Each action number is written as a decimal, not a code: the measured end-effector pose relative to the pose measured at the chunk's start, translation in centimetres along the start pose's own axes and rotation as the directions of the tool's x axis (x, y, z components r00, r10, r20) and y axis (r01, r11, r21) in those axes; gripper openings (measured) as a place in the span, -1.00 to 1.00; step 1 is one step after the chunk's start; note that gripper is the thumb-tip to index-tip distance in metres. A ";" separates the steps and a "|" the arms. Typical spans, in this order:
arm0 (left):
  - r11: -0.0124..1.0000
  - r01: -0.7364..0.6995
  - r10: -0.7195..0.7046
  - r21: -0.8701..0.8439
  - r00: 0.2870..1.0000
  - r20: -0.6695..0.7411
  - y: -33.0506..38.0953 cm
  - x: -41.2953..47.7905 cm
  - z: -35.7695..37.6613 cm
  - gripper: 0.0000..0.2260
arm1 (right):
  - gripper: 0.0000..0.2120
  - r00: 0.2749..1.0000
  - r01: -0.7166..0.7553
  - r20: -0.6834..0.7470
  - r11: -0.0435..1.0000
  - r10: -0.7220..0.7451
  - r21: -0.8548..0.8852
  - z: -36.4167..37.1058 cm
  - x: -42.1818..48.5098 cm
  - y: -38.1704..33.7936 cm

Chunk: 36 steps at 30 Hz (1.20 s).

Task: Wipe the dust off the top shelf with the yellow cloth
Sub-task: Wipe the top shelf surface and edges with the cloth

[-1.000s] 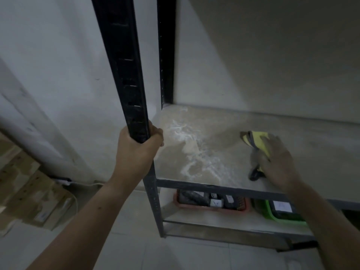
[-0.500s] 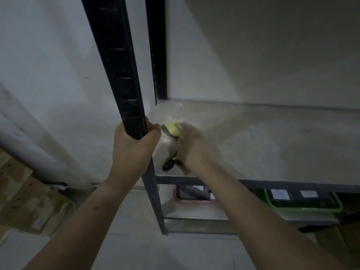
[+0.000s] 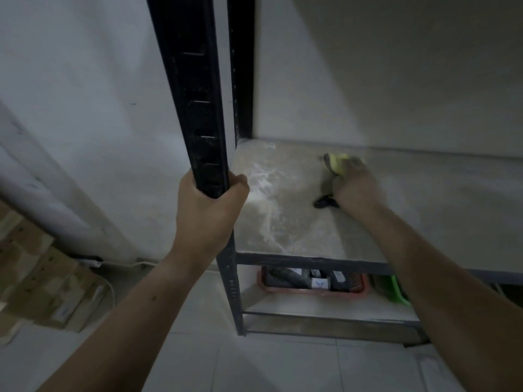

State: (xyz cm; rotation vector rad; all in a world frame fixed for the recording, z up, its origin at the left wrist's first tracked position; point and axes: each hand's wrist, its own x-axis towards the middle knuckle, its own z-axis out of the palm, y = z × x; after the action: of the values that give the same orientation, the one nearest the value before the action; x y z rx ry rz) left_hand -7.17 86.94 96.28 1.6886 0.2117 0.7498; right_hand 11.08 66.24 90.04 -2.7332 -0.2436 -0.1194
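Note:
The top shelf (image 3: pixel 441 210) is a pale dusty board in a black metal frame. White dust streaks (image 3: pixel 268 199) lie on its left part. My right hand (image 3: pixel 357 185) presses the yellow cloth (image 3: pixel 336 163) flat on the shelf near the back wall, right of the streaks; a dark end of the cloth sticks out below the hand. My left hand (image 3: pixel 209 210) is wrapped around the front left black upright post (image 3: pixel 195 94) at shelf height.
A second black post (image 3: pixel 242 66) stands at the back left corner against the wall. On the lower shelf sit a red basket (image 3: pixel 314 281) of items and a green bin (image 3: pixel 394 290). Cardboard boxes (image 3: pixel 42 284) and a white cable lie on the floor at left.
My right hand has swept the cloth from the shelf's front left corner, by the post, back toward the right and rear. White dust streaks show again at left. My left hand stays on the post.

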 end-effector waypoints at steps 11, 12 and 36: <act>1.000 -0.016 0.016 0.004 1.000 -0.006 0.2 0.0 0.0 -0.77 | -0.64 0.898 0.421 0.015 0.868 -0.440 0.264 4.0 -0.8 -10.7; 1.000 -0.006 0.006 -0.003 1.000 -0.006 0.2 0.0 0.0 -0.78 | -0.63 0.905 0.424 -0.076 0.872 -0.419 0.244 3.1 -0.1 -9.6; 0.998 0.050 -0.051 0.028 0.998 0.034 0.6 -0.1 0.1 -0.92 | -0.55 0.890 0.451 -0.079 0.838 -0.450 0.308 -1.8 5.4 -5.5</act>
State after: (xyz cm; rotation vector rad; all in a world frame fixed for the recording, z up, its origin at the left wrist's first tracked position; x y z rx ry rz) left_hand -7.31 86.67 96.79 1.7149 0.2407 0.6817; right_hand 15.29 71.38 94.36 -2.3039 -0.8328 -0.1942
